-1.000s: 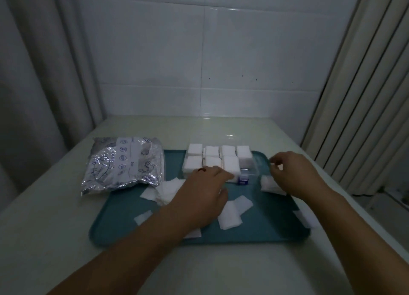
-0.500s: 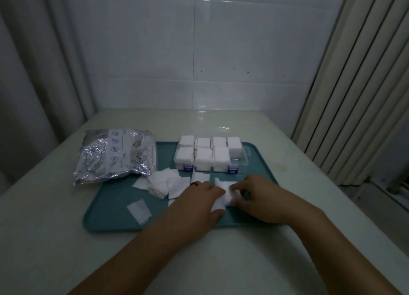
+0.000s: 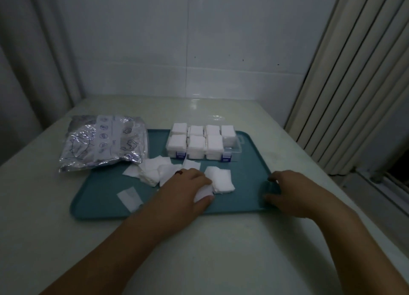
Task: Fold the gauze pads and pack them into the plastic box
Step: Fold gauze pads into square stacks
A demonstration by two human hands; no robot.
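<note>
On the teal tray [image 3: 247, 168], my left hand [image 3: 186, 190] lies over a small pile of white gauze pads [image 3: 221, 180]; its fingers and thumb pinch the pile's near left edge. My right hand [image 3: 287, 190] grips the tray's front right corner, with fingers and thumb curled round the rim. The clear plastic box [image 3: 238, 147] stands at the back of the tray. Folded gauze stacks [image 3: 195, 145] fill most of its compartments, and the front right one looks empty.
More loose gauze pads [image 3: 155, 171] lie left of my left hand, and a single pad [image 3: 130, 198] sits near the tray's front left. A silver foil bag [image 3: 104, 142] overlaps the tray's back left corner. The table meets a tiled wall behind and curtains on both sides.
My right hand left the gauze pile in the middle and moved right to the tray's front right corner. My left hand stayed on the pile.
</note>
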